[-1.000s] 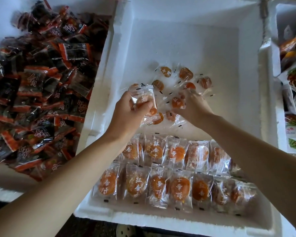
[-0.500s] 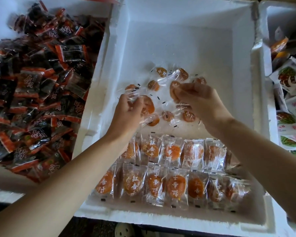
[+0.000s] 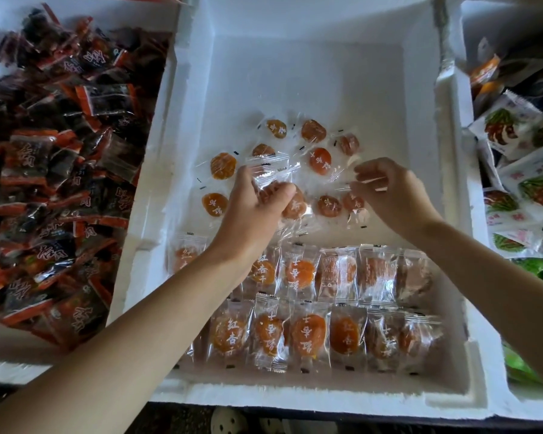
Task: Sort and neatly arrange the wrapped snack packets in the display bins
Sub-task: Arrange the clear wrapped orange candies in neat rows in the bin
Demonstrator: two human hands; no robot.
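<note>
At frame centre, in the white foam bin [image 3: 295, 73], the left hand [image 3: 251, 211] grips a clear plastic packet of orange dried fruit [image 3: 295, 205]. The right hand [image 3: 392, 192] curls to its right; I cannot tell whether it pinches anything.

Clear packets [image 3: 292, 204] of orange snack are gripped by the left hand [image 3: 251, 211] above the white foam bin [image 3: 295, 73]. A wrapper [image 3: 362, 182] is pinched by the right hand [image 3: 392, 195]. Two neat rows [image 3: 342, 302] are laid along the near side.

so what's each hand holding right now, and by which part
The left hand grips an orange snack packet across its middle, thumb over the wrapper. The right hand seems to pinch a clear wrapper by its edge.
</note>
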